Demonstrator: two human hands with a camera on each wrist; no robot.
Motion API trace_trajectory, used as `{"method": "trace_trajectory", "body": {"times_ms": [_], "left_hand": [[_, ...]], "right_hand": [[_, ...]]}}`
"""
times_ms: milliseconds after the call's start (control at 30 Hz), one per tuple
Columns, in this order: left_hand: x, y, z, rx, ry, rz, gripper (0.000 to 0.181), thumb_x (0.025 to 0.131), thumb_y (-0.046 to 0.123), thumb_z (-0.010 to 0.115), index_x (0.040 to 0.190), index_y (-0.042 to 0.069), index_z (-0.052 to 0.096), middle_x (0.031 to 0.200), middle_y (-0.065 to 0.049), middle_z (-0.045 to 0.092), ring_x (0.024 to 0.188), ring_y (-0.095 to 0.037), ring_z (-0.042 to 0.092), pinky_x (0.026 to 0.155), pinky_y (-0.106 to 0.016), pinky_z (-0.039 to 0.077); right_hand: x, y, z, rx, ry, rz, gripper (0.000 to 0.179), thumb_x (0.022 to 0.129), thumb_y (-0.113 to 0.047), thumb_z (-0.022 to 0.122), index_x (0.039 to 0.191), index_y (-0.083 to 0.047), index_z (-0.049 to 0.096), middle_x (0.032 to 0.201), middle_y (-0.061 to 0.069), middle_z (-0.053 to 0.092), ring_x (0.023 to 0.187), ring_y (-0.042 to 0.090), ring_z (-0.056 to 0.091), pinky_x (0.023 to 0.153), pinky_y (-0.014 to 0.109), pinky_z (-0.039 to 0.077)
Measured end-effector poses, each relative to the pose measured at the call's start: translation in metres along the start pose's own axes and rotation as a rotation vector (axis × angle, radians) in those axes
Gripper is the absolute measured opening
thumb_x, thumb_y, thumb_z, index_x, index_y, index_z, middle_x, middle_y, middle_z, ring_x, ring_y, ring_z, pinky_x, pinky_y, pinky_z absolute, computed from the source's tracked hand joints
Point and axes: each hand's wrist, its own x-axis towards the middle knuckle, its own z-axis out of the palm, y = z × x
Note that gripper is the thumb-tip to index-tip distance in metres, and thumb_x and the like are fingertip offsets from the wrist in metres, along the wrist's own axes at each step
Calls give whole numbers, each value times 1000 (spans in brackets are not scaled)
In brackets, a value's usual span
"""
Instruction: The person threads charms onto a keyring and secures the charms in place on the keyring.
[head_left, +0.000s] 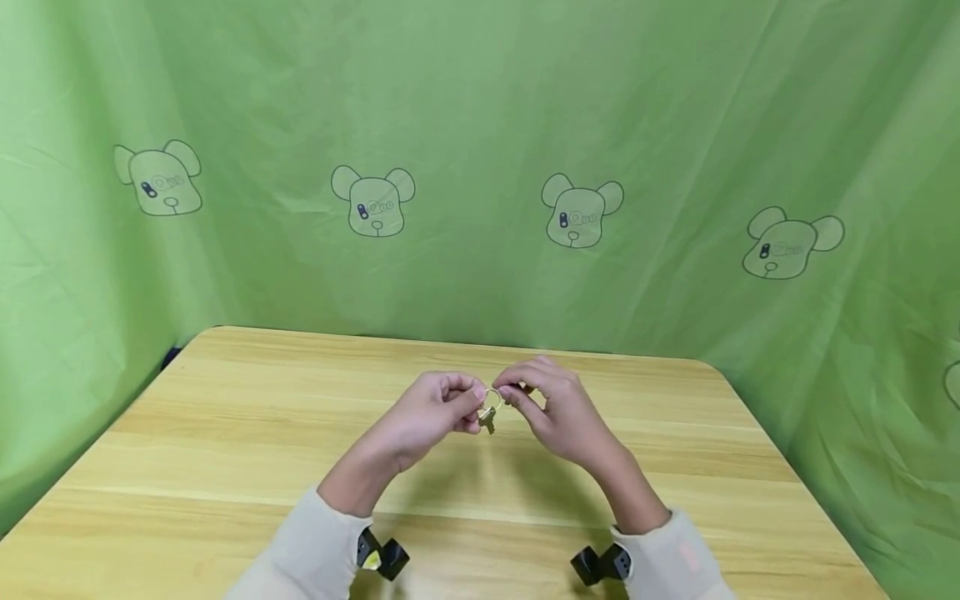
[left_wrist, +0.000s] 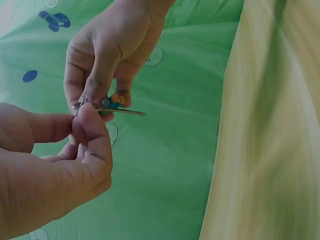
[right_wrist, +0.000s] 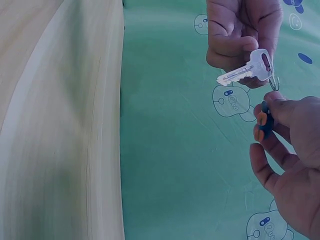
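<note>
In the head view, both hands meet over the wooden table around a small metal key ring point(head_left: 501, 401). My left hand point(head_left: 433, 412) pinches the ring's left side between thumb and fingertips. Opposite it, my right hand point(head_left: 561, 410) pinches the right side with thumb and index finger. A key point(right_wrist: 245, 73) is threaded on the ring and sticks out from it, edge-on in the left wrist view. Beside the right fingertips is a small blue and orange piece point(right_wrist: 264, 121), partly covered by the fingers.
Below the hands spreads a light wooden table point(head_left: 225, 433) with rounded far corners. A green curtain point(head_left: 480, 100) printed with bear heads surrounds its back and sides. Black wrist cameras point(head_left: 392, 558) sit at the cuffs of the pale sleeves point(head_left: 307, 546).
</note>
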Motion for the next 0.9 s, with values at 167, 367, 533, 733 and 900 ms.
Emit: {"method": "trace_trajectory", "body": {"times_ms": [167, 367, 533, 733, 900], "left_hand": [[2, -3, 1, 165, 132, 106, 14, 102, 8, 62, 108, -4, 69, 97, -12, 67, 85, -20, 65, 81, -36, 60], [-1, 0, 9, 480, 361, 392, 8, 99, 12, 70, 99, 5, 74, 83, 0, 69, 74, -13, 62, 69, -29, 56], [-1, -2, 15, 739, 413, 683, 6, 95, 9, 74, 97, 4, 76, 87, -2, 71, 79, -15, 62, 72, -28, 54], [1, -9, 17, 908, 424, 816, 6, 90, 6, 79, 95, 5, 78, 87, -2, 69, 80, -18, 56, 68, -26, 48], [3, -12, 16, 992, 427, 888, 5, 90, 6, 78, 95, 4, 78, 88, -3, 66, 82, -21, 56, 70, -29, 48]], "right_hand": [[-1, -3, 1, -23, -26, 45, 9, 98, -3, 68, 99, -12, 70, 91, -4, 68, 85, 10, 57, 70, 30, 52], [0, -6, 1, -30, 28, 91, 5, 101, -8, 64, 101, -7, 69, 91, -4, 64, 85, 10, 60, 70, 31, 54], [1, -7, 2, -42, 58, 111, 7, 102, -9, 64, 101, -6, 70, 92, -2, 65, 85, 11, 60, 70, 31, 54], [1, -8, 4, -18, 75, 137, 8, 101, -10, 65, 99, -7, 71, 89, -3, 66, 83, 11, 61, 65, 33, 55], [1, -12, 5, 10, 75, 167, 5, 100, -8, 66, 98, -8, 71, 86, -5, 65, 79, 10, 61, 61, 28, 52]]}}
